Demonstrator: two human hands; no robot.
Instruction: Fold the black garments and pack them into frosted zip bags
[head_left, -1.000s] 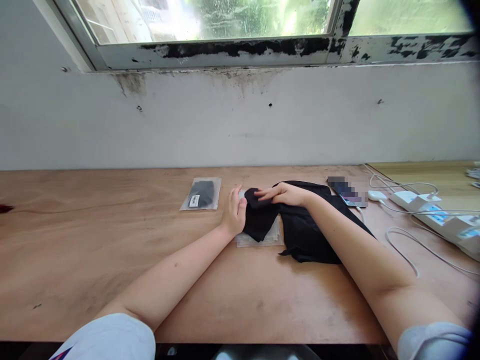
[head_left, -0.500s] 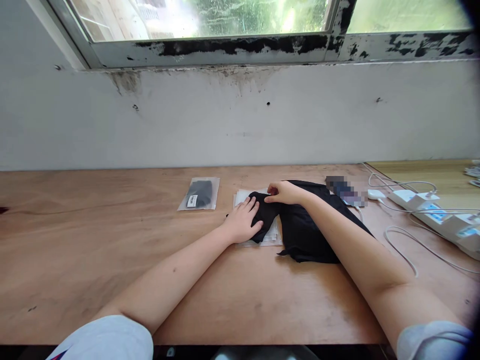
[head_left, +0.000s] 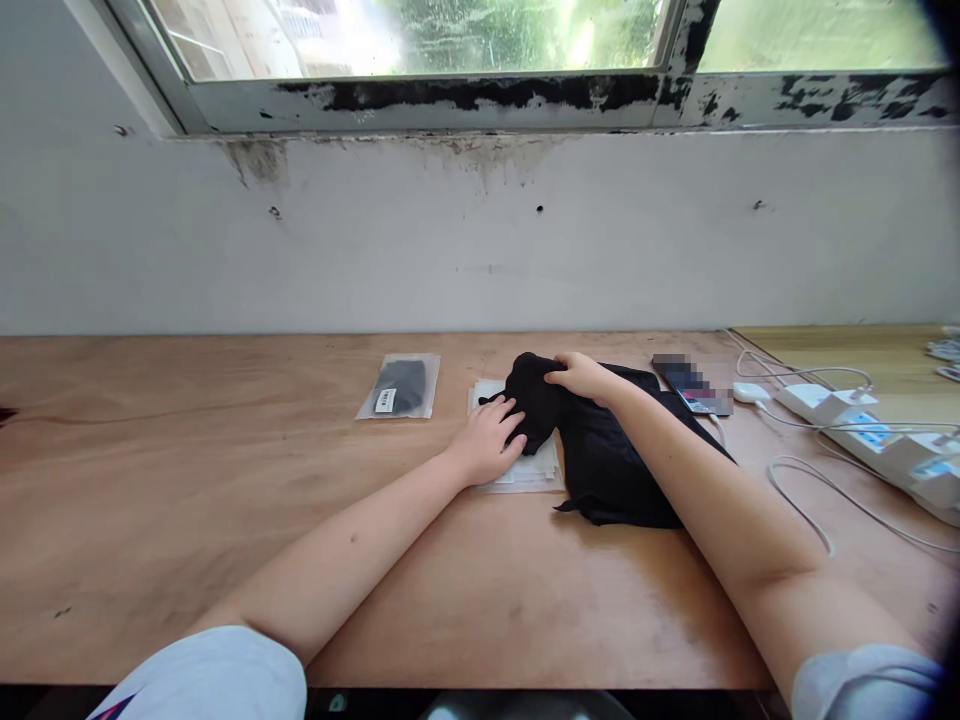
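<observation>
My left hand (head_left: 489,440) rests with spread fingers over the lower left edge of a small black cloth (head_left: 534,400). That cloth lies partly on a stack of clear plastic bags (head_left: 531,474). Pinched between the thumb and fingers of my right hand (head_left: 576,378) is the upper right edge of the same cloth. A larger black cloth (head_left: 611,470) spreads out beneath my right wrist and forearm; whether the two cloths are joined cannot be made out. Left of the stack lies a clear bag with a folded dark item and a white label (head_left: 401,387).
A phone (head_left: 690,385) with a charging cable lies behind the large cloth. White power strips (head_left: 874,435) with plugs and looping cables occupy the right side. A wall (head_left: 375,240) with a window rises behind the wooden table (head_left: 187,480).
The small black cloth has shifted up and bunched, uncovering more of the plastic bags. My right hand has moved slightly right and up with its edge. My left hand stays nearly in place.
</observation>
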